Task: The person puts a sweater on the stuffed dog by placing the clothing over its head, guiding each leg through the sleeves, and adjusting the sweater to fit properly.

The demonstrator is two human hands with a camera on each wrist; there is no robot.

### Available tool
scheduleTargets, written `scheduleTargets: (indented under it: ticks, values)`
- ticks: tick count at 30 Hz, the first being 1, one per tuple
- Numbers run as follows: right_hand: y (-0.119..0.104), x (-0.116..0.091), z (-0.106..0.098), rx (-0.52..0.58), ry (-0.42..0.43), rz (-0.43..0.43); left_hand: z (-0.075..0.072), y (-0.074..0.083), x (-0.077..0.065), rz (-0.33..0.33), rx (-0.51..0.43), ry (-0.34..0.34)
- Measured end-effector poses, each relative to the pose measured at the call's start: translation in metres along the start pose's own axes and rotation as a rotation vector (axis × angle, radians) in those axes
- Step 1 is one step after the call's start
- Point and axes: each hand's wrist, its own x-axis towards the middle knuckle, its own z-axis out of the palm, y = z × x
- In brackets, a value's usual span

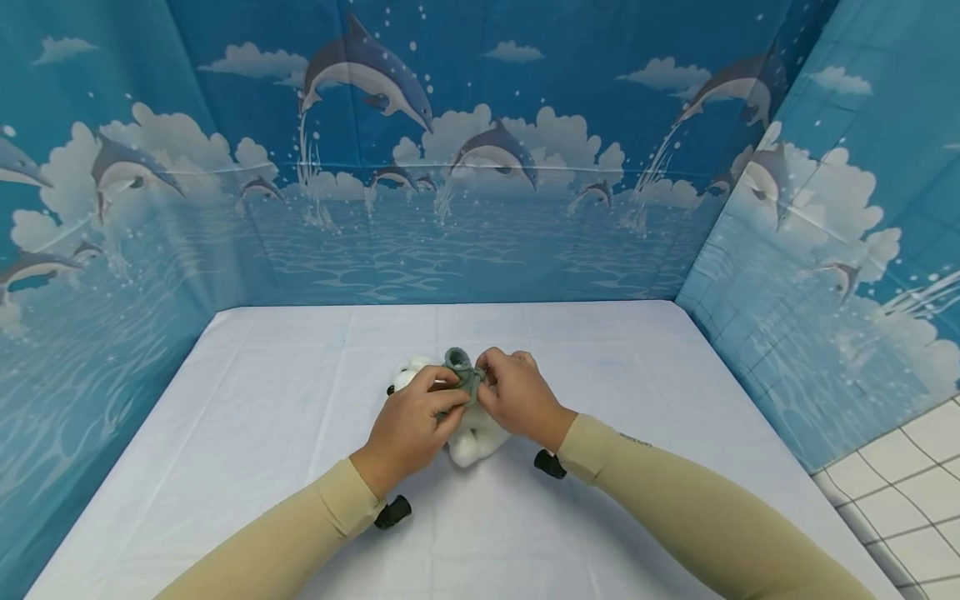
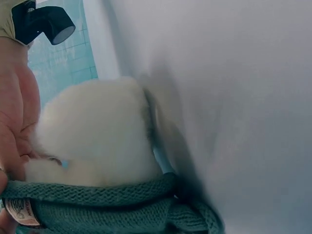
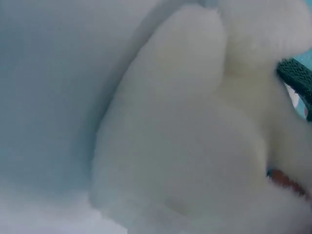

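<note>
A white plush toy [image 1: 474,446] lies on the table, its head to the left and partly hidden behind my left hand. A green knitted garment [image 1: 471,379] with one rolled, tube-like end sits over it. My left hand [image 1: 416,421] pinches the garment's near left side between thumb and fingers. On the other side, my right hand [image 1: 521,396] pinches its right edge. The left wrist view shows the garment's knitted band [image 2: 107,195] with a small sewn label [image 2: 22,212] beside the left fingers. White fur [image 3: 170,146] fills most of the right wrist view.
A white cloth covers the table [image 1: 300,375]. Blue curtains [image 1: 465,242] printed with dolphins stand at the back and both sides. White floor tiles [image 1: 915,475] show at the lower right. Black wrist cameras [image 1: 393,512] sit under both sleeves.
</note>
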Motion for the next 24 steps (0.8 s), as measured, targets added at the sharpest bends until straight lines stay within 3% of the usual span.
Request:
scheduleTargets:
  ticks: [8, 12, 24]
  values:
    - [0.0077, -0.0040, -0.0089, 0.027, -0.125, -0.056, 0.0029, -0.0043, 0.0011, -0.036, 0.018, -0.012]
    - [0.0094, -0.0039, -0.0070, 0.027, -0.106, -0.068, 0.0044, -0.0046, 0.0009, -0.048, 0.002, -0.010]
    - [0.0064, -0.0007, -0.0037, 0.007, -0.046, 0.061, 0.0085, -0.0072, 0.0002, -0.106, -0.018, -0.039]
